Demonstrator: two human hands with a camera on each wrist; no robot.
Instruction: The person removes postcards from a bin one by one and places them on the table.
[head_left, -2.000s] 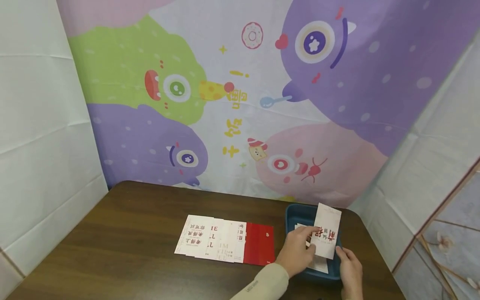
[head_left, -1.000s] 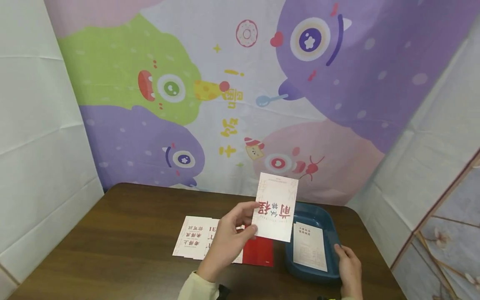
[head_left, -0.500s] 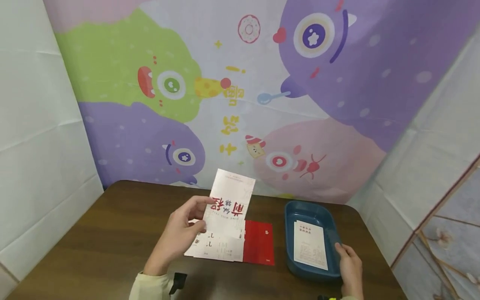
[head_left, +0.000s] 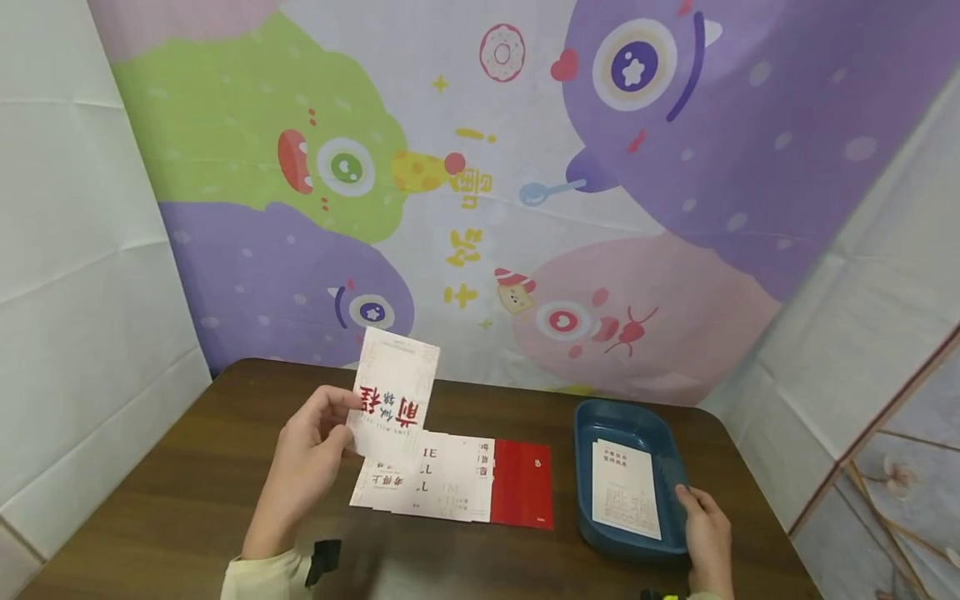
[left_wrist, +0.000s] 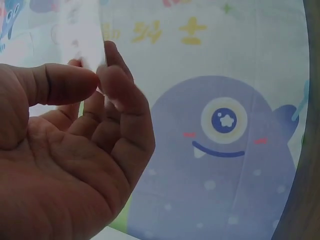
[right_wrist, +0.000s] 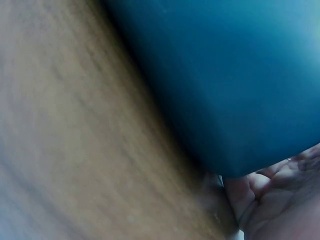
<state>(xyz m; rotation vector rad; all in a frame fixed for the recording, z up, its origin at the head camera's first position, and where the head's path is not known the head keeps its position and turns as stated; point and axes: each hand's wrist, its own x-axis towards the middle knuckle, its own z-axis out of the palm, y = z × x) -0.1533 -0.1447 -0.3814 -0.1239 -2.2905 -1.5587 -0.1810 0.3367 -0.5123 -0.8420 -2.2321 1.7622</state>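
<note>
My left hand (head_left: 303, 458) pinches a white card (head_left: 395, 375) between thumb and index finger. Red characters run across the card, which is raised over the left end of a row of overlapping cards (head_left: 457, 479) and hides part of it. In the left wrist view the card (left_wrist: 82, 32) is a pale, glare-washed strip above the thumb. My right hand (head_left: 708, 537) grips the right side of a blue plastic tray (head_left: 615, 421), thumb at the rim. White cards (head_left: 625, 492) lie inside the tray. In the right wrist view the fingers (right_wrist: 242, 195) are beside the tray's corner.
A red card (head_left: 522, 483) forms the right end of the row, left of the tray. The dark wooden table (head_left: 202, 467) meets a cartoon-printed cloth (head_left: 450, 350) at its back edge, with pale panels on both sides.
My left hand has carried the white card from the tray leftward to above the row's left end. The right hand has stayed on the tray.
</note>
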